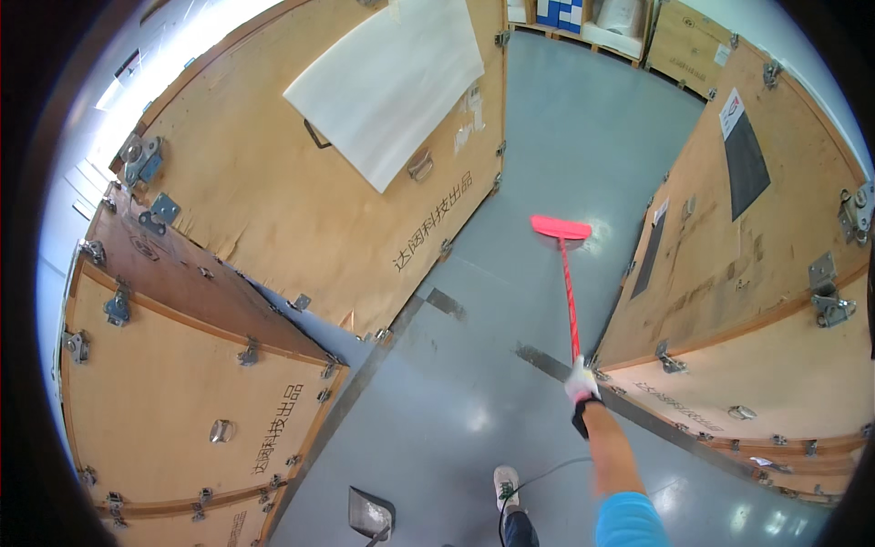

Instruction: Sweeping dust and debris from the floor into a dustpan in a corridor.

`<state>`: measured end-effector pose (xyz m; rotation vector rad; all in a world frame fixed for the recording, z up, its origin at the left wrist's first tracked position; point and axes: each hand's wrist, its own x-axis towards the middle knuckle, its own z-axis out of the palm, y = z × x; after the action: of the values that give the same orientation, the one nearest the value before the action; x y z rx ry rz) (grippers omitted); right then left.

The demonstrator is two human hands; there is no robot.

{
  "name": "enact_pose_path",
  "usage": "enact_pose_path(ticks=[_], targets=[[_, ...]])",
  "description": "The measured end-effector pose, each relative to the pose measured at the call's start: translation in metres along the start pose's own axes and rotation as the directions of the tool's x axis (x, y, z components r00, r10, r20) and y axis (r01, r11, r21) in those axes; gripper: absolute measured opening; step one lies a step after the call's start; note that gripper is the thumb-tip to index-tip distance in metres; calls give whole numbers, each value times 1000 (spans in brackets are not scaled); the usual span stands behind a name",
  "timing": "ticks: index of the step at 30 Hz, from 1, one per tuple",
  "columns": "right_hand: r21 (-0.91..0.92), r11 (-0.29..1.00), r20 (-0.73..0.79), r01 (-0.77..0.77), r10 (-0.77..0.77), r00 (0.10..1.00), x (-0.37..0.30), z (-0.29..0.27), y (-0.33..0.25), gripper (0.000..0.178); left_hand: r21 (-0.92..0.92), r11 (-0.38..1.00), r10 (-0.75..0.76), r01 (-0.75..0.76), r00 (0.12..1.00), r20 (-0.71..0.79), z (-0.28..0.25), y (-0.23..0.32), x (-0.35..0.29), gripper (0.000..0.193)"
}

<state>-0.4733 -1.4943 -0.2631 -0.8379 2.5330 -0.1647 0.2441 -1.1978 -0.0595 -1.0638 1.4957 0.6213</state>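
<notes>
Reaching forward from the lower right, my right hand (581, 381) wears a white glove and is closed round the handle of a red broom (571, 296). The wide red broom head (561, 227) is out ahead at the far end of the handle, over the grey floor. At the lower edge, left of my foot, is a grey dustpan (366, 512) with its handle running out of the picture. My left hand is out of sight, so what it holds is hidden.
Large wooden crates with metal latches stand at the left (365, 228) and right (720, 264), flanking a grey floor aisle (583, 118). A white sheet (392, 87) covers part of the left crate. A thin dark cable (551, 469) passes my shoe (506, 486). Pallets with boxes line the back.
</notes>
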Motion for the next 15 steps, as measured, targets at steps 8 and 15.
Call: enact_pose_path(ticks=[8, 15], targets=[[-1, 967, 225, 255, -248, 942, -316, 53, 134, 58, 880, 61, 312, 471, 829, -465, 187, -83, 100, 52], [-160, 979, 477, 126, -35, 878, -549, 39, 159, 59, -400, -871, -470, -286, 722, 508, 126, -142, 143, 31]])
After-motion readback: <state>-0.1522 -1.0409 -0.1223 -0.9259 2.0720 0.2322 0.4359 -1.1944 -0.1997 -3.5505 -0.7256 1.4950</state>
